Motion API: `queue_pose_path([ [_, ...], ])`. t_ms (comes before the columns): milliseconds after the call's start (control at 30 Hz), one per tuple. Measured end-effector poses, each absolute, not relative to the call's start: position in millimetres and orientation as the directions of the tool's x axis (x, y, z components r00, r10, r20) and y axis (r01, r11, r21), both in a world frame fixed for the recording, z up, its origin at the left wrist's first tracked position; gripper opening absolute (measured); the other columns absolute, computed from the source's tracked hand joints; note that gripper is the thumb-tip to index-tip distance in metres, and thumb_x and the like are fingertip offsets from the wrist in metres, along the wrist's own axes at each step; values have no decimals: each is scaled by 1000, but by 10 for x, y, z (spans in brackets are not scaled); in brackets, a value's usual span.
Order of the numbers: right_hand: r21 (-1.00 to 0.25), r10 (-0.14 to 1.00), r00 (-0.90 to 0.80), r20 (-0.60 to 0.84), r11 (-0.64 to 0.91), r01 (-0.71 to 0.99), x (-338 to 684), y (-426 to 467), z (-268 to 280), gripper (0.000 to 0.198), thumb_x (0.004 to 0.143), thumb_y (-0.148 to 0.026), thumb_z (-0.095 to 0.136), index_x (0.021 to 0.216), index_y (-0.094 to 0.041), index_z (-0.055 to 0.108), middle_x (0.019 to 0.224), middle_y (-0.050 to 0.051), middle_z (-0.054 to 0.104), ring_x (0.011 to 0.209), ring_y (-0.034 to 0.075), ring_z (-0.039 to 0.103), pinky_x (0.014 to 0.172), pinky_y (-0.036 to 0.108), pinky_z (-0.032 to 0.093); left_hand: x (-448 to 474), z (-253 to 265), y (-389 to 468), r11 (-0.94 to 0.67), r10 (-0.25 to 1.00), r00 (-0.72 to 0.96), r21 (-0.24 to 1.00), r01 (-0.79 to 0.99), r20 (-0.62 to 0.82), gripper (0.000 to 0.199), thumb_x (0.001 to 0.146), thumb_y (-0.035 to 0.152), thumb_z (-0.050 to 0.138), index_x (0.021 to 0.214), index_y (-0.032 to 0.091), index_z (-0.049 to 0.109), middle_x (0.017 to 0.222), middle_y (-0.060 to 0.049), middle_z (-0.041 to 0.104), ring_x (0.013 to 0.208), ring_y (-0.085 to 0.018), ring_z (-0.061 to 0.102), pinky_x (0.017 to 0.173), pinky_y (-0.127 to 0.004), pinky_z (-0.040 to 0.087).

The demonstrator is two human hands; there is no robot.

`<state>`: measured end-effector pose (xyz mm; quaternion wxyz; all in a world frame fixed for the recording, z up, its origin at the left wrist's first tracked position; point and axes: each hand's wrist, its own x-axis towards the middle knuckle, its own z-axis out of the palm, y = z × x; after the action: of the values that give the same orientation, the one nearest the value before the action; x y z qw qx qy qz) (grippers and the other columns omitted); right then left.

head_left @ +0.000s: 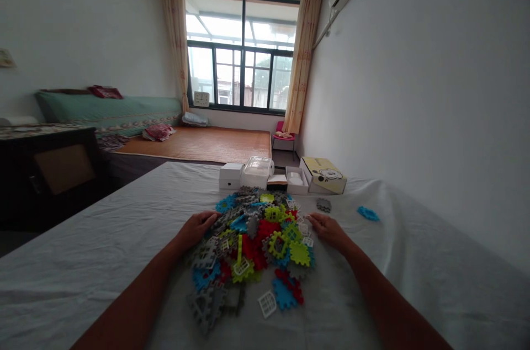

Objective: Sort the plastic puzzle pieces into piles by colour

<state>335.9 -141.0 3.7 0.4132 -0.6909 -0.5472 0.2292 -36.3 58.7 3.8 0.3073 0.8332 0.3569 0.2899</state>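
A heap of interlocking plastic building pieces (pixel 265 237) lies on the cloth between my two hands. Its notched plates are red, lime green, blue and grey, with small white window frames mixed in. My left hand (pixel 200 227) is at the heap's left edge, fingers closed together against the grey plates. On the opposite edge, my right hand (pixel 328 229) has its fingers curled in by some white pieces. What either hand grips, if anything, is hidden. Nearer to me are a white window frame (pixel 267 304), a blue plate (pixel 284 293) and several grey plates (pixel 206 306).
White cloth (pixel 124 234) covers the table. Along its far edge stand a white box (pixel 231 177), a clear container (pixel 257 172), an open white box (pixel 296 180) and a yellow carton (pixel 324 175). Grey (pixel 323 205) and blue (pixel 368 213) pieces lie apart at right.
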Motion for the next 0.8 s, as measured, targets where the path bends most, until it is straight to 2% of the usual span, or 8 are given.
queue_pose_path([
  [133, -878, 958, 278, 69, -74, 473, 3191, -1284, -107, 41, 80, -56, 45, 95, -22, 62, 83, 2, 61, 72, 17, 56, 57, 26, 48, -358, 36, 591, -548, 778, 579, 716, 433, 245, 61, 75, 67, 44, 100, 19, 71, 104, -4, 71, 100, -27, 61, 89, -31, 44],
  [267, -913, 951, 281, 130, 4, 407, 2883, -1221, -79, 38, 81, -55, 45, 91, -21, 60, 88, 2, 60, 82, 18, 55, 73, 30, 47, -351, 69, 565, -536, 786, 571, 722, 439, 237, 62, 74, 68, 44, 100, 19, 71, 104, -4, 70, 100, -27, 60, 88, -31, 44],
  [400, -913, 964, 162, 211, 135, 386, 2601, -1256, 77, 38, 84, -56, 43, 89, -22, 61, 92, 1, 61, 89, 18, 54, 85, 32, 43, -350, 107, 539, -524, 796, 552, 737, 426, 247, 61, 72, 69, 46, 98, 20, 72, 101, -3, 71, 97, -27, 61, 88, -31, 44],
  [533, -956, 979, 45, 198, 183, 228, 2529, -1297, 201, 37, 83, -55, 46, 95, -23, 61, 104, 2, 62, 97, 19, 54, 87, 32, 43, -356, 122, 526, -508, 805, 543, 750, 423, 239, 61, 71, 69, 47, 97, 20, 72, 101, -2, 71, 98, -27, 61, 90, -31, 44],
  [600, -980, 978, 126, 167, 151, 127, 2630, -1292, 208, 38, 82, -55, 48, 100, -24, 59, 113, 4, 60, 104, 20, 54, 84, 32, 45, -359, 116, 525, -509, 803, 549, 745, 431, 232, 60, 73, 67, 46, 99, 20, 72, 102, -2, 71, 99, -27, 61, 90, -31, 43],
  [667, -990, 952, 280, 122, 98, 97, 2803, -1273, 166, 38, 81, -55, 48, 100, -23, 56, 114, 6, 59, 104, 20, 55, 78, 31, 48, -360, 104, 526, -515, 801, 553, 737, 438, 230, 59, 75, 66, 45, 100, 19, 71, 103, -2, 71, 99, -26, 61, 89, -30, 43],
  [733, -983, 919, 386, 84, 13, 183, 2979, -1253, 83, 37, 81, -56, 46, 94, -22, 54, 106, 6, 62, 94, 19, 59, 71, 30, 49, -358, 91, 530, -520, 798, 557, 732, 441, 231, 59, 76, 66, 44, 101, 19, 71, 103, -2, 71, 99, -26, 61, 88, -30, 43],
  [800, -951, 914, 402, 59, -71, 301, 3075, -1242, -9, 35, 79, -55, 46, 87, -22, 53, 94, 5, 63, 81, 18, 61, 63, 30, 50, -354, 84, 535, -526, 793, 560, 730, 436, 237, 59, 76, 66, 44, 100, 19, 71, 102, -2, 71, 98, -26, 61, 87, -29, 44],
])
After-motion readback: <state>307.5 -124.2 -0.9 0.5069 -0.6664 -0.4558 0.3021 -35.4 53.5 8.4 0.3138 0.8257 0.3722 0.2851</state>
